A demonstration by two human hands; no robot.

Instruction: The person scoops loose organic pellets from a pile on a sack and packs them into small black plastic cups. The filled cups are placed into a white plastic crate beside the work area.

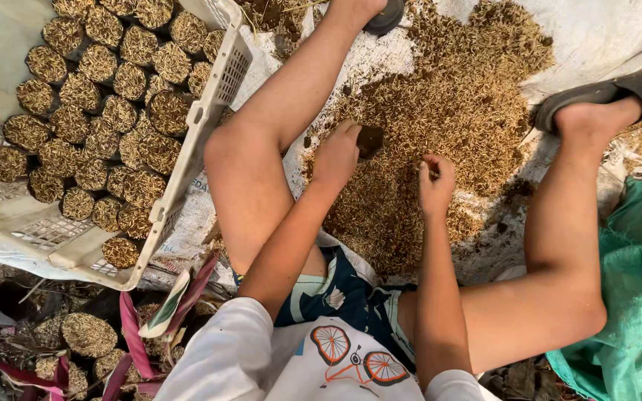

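Spread over the ground, a white woven sheet [603,30] carries a broad heap of brown husk-like fill [440,111], and the person sits at its near edge with bare legs on either side of the heap. Over the near side of the heap, the left hand [337,154] is closed around a small dark pot [370,139], which pokes out from the fingers just above the loose fill. Just right of that pot, the right hand [435,182] hovers with its fingertips pinched together on a bit of the fill. Well left of the heap, beyond the left knee, a white plastic crate [209,111] sits tilted, packed with rows of filled round pots [105,111]. Right of the heap lies a green mesh sack [640,297].
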